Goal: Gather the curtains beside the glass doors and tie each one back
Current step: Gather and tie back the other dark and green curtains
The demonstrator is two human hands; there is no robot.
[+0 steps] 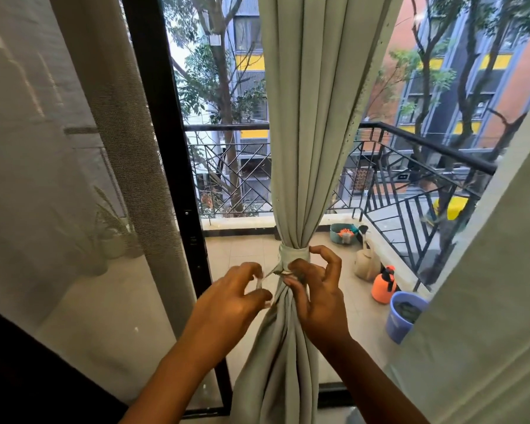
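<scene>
Head view | left hand [236, 296] pinches the thin tie cord [265, 274], pulling it taut to cinch | right hand [317, 289] curls on the knot, steadying the tieback band [294, 255] | one green curtain [306, 117] gathered mid-doorway; one sheer curtain [74, 148] left, untied | two hands, one band.

Upper-floor flat, a home: green curtain [303, 117] and sheer curtain [74, 148] hang at a black-framed glass door [166, 133] opening onto a tiled balcony [343, 289] with metal railing [410, 166], bucket [403, 316], orange sprayer [383, 284]; apartment blocks [471, 71] and trees outside.
</scene>
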